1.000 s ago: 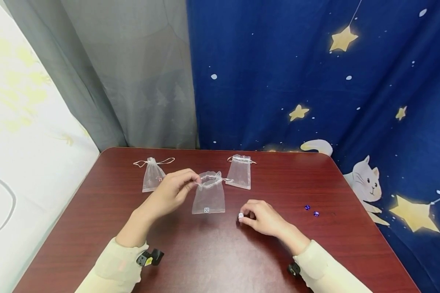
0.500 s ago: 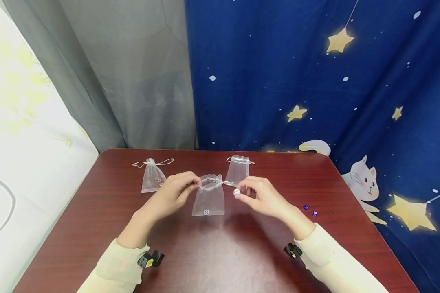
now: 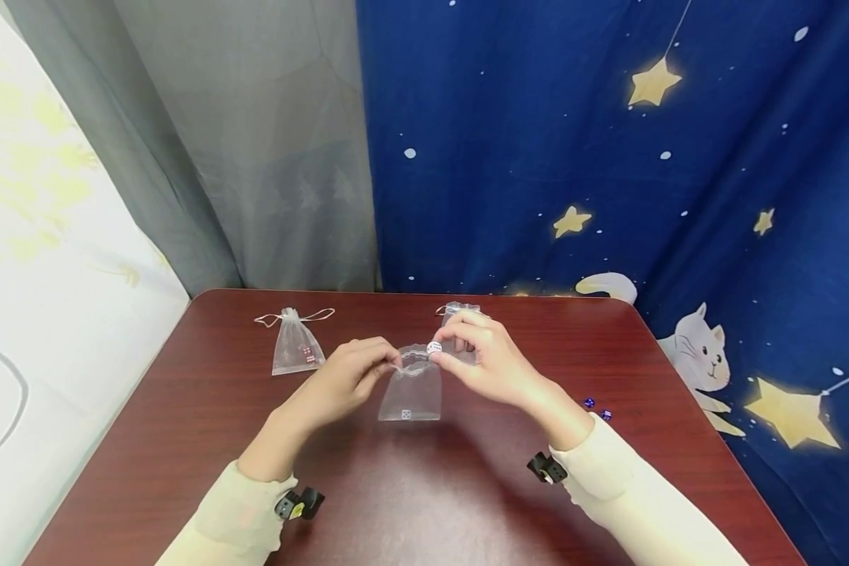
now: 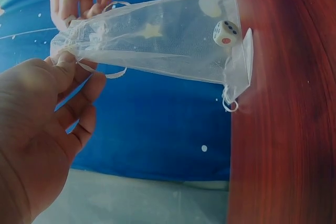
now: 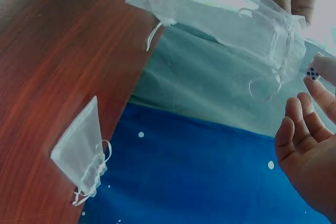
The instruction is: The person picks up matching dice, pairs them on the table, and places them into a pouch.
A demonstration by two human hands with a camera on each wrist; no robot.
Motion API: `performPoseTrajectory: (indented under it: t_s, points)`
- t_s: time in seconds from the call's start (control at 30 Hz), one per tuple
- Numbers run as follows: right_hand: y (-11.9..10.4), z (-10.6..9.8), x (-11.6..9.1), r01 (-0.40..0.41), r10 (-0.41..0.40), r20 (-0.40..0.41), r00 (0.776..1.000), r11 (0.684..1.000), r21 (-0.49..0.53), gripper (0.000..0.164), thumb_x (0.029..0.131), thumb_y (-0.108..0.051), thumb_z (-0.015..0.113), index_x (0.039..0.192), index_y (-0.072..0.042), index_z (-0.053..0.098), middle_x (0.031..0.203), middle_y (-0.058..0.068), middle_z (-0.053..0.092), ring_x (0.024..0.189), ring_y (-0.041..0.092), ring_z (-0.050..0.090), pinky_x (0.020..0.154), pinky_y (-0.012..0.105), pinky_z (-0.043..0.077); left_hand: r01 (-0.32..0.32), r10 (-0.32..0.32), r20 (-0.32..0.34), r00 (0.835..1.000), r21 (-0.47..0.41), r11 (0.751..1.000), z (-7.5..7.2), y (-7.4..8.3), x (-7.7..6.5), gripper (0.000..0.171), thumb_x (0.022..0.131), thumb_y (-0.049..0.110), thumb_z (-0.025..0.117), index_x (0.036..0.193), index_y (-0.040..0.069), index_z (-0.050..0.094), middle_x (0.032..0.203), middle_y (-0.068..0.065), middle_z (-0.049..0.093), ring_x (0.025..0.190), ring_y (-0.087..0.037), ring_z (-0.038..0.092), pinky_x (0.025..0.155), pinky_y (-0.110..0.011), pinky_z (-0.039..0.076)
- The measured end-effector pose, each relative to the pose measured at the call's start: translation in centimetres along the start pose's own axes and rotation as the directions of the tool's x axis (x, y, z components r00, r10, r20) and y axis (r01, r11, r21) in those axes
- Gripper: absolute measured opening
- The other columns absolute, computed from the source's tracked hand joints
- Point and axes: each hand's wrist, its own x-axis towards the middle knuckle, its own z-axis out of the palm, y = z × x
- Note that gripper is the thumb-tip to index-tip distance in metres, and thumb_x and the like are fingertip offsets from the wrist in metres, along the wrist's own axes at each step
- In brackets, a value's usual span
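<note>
White die raised to the mouth of a sheer drawstring bag.
Head: the right hand (image 3: 491,358) has brought the white die (image 3: 435,347) up from the table (image 3: 205,440), pinched between thumb and fingertip; it now seems close enough to go in. The left hand (image 3: 357,369) pinches the rim of the drawstring bag (image 3: 416,391). Left wrist: a second white die (image 4: 226,34) sits inside, near the bottom. Right wrist: the pinched die is just beside the mouth, outside, the other fingers loosely bent.
</note>
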Motion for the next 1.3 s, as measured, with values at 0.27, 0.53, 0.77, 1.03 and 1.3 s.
performPoseTrajectory:
  t_s: [0.27,0.53,0.77,1.03,1.3]
  points:
    - [-0.2,0.5,0.7,0.03,-0.03,0.021,0.999,1.0,0.006,0.011,0.087,-0.017,0.08,0.093,-0.012,0.073,0.092,-0.003,0.061,0.077,0.01,0.054,0.066,0.025,0.046,-0.044,0.044,-0.005,0.999,0.018,0.999,0.5,-0.1,0.5,0.017,0.091,-0.006,0.068,0.096,0.01,0.068,0.089,0.005,0.068,0.083,-0.011,0.062,0.078,-0.037,0.052]
    - [-0.1,0.6,0.6,0.028,-0.029,0.036,0.999,0.999,0.024,0.012,0.086,-0.015,0.08,0.095,-0.011,0.073,0.09,-0.004,0.061,0.075,0.012,0.055,0.064,0.026,0.046,-0.062,0.061,-0.022,0.998,-0.023,0.998,0.7,-0.2,0.6,0.018,0.091,-0.007,0.067,0.097,0.01,0.067,0.089,0.005,0.067,0.083,-0.011,0.062,0.079,-0.035,0.053]
    - [0.3,0.8,0.1,-0.01,0.007,0.071,0.997,0.999,0.034,0.022,0.086,-0.017,0.081,0.105,-0.009,0.072,0.084,0.005,0.061,0.074,0.019,0.057,0.063,0.031,0.048,-0.034,0.033,-0.029,0.999,-0.034,0.999,0.7,-0.1,0.5,0.016,0.092,-0.005,0.067,0.097,0.011,0.068,0.09,0.006,0.067,0.083,-0.01,0.061,0.077,-0.034,0.052]
    - [1.2,1.1,-0.8,-0.089,0.086,0.126,0.988,0.996,0.015,0.051,0.079,-0.027,0.089,0.12,-0.008,0.066,0.087,-0.003,0.058,0.068,0.012,0.054,0.059,0.027,0.047,-0.006,0.004,-0.115,0.993,-0.023,1.0,0.6,0.0,0.3,0.015,0.091,-0.006,0.068,0.091,0.009,0.069,0.113,-0.007,0.06,0.103,-0.021,0.06,0.087,-0.028,0.049]
    - [1.8,1.6,-1.2,-0.076,0.073,0.123,0.99,0.997,0.023,0.006,0.09,-0.013,0.077,0.094,-0.009,0.076,0.075,-0.008,0.065,0.06,0.002,0.051,0.053,0.02,0.044,0.036,-0.043,-0.087,0.995,-0.078,0.996,0.5,-0.1,0.2,0.018,0.096,-0.007,0.062,0.096,0.011,0.064,0.099,-0.001,0.066,0.089,-0.012,0.061,0.08,-0.025,0.051]
